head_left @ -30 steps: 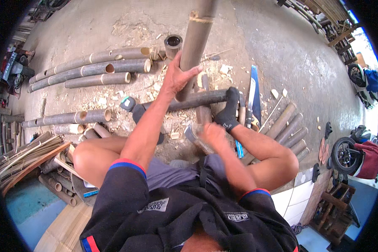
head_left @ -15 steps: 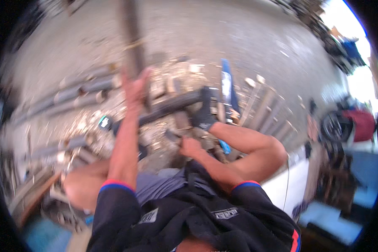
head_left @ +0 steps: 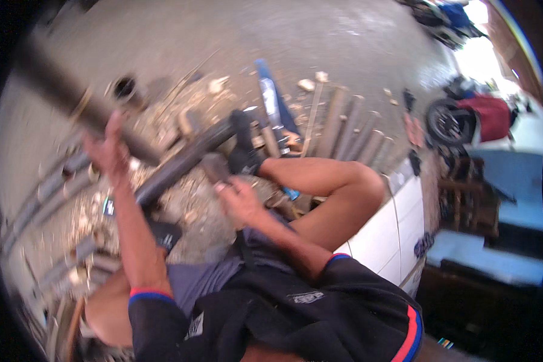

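Note:
My left hand (head_left: 110,152) is around the lower part of a thick, dark bamboo pole (head_left: 57,90) with a pale ring. The pole slants toward the upper left, blurred by motion. My right hand (head_left: 238,200) is closed in front of my lap; what its fingers hold is hidden and blurred. Just beyond them is a short brown piece (head_left: 214,168), and I cannot tell whether they touch it. A dark bamboo length (head_left: 190,155) lies across the floor between my hands, one end against my dark-shod foot (head_left: 245,148).
Wood chips cover the floor (head_left: 295,42). A hollow bamboo piece (head_left: 127,90) stands beyond my left hand. Cut bamboo lengths (head_left: 353,120) lie at right, others (head_left: 51,184) at left. A saw with a blue end (head_left: 271,99) lies ahead; a motorbike (head_left: 464,120) stands far right.
The bamboo pole has tipped from nearly upright in the picture to a slant toward the upper left, with my left hand still on it. My view has turned, and the right hand stays closed.

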Action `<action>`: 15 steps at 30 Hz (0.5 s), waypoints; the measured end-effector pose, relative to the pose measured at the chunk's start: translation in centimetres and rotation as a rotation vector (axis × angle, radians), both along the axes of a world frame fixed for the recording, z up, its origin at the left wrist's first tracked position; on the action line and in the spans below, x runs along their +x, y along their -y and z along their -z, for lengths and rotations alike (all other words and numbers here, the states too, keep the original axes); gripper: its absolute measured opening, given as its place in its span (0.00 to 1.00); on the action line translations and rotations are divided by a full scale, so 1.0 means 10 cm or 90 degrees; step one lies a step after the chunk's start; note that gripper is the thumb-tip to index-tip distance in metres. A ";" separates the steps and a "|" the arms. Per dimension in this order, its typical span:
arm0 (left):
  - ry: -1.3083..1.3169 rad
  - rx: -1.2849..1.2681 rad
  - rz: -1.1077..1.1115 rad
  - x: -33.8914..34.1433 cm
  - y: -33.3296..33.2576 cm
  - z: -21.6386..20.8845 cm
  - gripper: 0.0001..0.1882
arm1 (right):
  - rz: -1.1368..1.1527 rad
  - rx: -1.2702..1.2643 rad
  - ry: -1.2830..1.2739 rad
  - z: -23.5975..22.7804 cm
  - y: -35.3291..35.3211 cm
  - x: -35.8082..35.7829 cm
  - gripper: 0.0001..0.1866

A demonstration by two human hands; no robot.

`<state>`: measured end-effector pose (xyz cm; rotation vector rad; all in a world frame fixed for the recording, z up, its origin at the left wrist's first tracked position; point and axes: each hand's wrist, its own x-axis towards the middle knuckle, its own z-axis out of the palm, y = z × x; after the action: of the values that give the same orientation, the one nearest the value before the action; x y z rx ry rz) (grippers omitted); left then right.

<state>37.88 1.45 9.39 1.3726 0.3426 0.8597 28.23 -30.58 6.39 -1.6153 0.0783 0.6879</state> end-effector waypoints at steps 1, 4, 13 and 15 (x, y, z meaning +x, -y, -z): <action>0.013 0.051 0.002 -0.01 -0.05 0.06 0.25 | 0.014 0.048 -0.003 0.13 0.01 0.01 0.16; -0.001 0.077 -0.019 -0.03 0.20 -0.05 0.22 | 0.088 0.094 -0.047 0.15 0.02 0.05 0.19; -0.028 -0.009 0.051 0.01 0.65 0.17 0.25 | 0.005 -0.070 -0.054 0.31 0.06 0.10 0.18; -0.022 -0.034 0.059 0.01 0.72 0.20 0.25 | -0.004 -0.108 -0.049 0.30 0.06 0.08 0.19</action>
<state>37.98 -5.73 7.39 1.3447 0.3246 0.7464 29.02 -31.16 3.36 -1.7520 0.1920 0.7656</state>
